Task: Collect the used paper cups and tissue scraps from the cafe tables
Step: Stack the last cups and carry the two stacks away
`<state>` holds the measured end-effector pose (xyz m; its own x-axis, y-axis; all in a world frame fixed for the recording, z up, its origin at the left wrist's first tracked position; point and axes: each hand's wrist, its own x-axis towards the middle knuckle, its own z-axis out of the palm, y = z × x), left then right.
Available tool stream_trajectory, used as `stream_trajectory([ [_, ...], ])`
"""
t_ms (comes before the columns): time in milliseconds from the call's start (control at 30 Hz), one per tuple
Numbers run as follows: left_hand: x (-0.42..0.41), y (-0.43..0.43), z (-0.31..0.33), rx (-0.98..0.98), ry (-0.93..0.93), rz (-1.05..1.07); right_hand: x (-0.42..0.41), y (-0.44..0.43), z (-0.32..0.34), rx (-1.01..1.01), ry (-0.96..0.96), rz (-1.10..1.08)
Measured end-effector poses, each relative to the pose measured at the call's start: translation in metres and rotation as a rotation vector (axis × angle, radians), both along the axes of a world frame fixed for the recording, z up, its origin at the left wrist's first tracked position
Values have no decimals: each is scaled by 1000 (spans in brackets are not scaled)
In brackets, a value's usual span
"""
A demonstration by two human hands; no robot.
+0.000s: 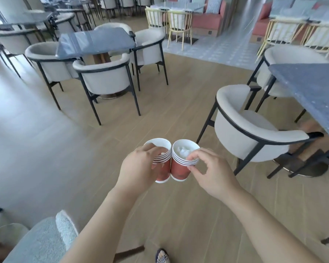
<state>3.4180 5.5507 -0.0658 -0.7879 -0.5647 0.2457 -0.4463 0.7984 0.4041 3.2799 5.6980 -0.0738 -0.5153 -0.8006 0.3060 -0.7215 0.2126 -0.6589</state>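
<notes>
Lower centre of frame, above the wood floor [179,111]: we hold two nested paper-cup stacks, sides touching. Our left hand [139,168] wraps the left stack [162,172]; our right hand [213,175] pinches the right stack [179,168] at its rims. Red bodies, white dark-striped rims, crumpled tissue [182,151] inside the right one.

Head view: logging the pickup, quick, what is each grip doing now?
Left grip: closed around the left cup stack.
Right grip: closed, pinching the rim of the right cup stack.
</notes>
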Motion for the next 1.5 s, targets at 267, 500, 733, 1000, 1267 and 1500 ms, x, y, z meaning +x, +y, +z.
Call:
stream_trajectory([
  [267,-115,-138,12,-13,8,-43,-112,-135,5,-30,28,-31],
  [500,-249,-254,5,-22,15,-70,-240,-252,-6,-53,11,-59],
  [733,-397,-367,16,-24,48,-69,-388,-364,9,-68,6,-67],
  [1000,-524,-481,14,-12,60,-91,-516,-473,2,-65,7,-63],
  [1267,-654,-641,13,1,52,-94,-648,-626,-1,-95,22,-101],
  [1500,-779,-774,32,-13,44,-141,-765,-755,15,-116,46,-121],
])
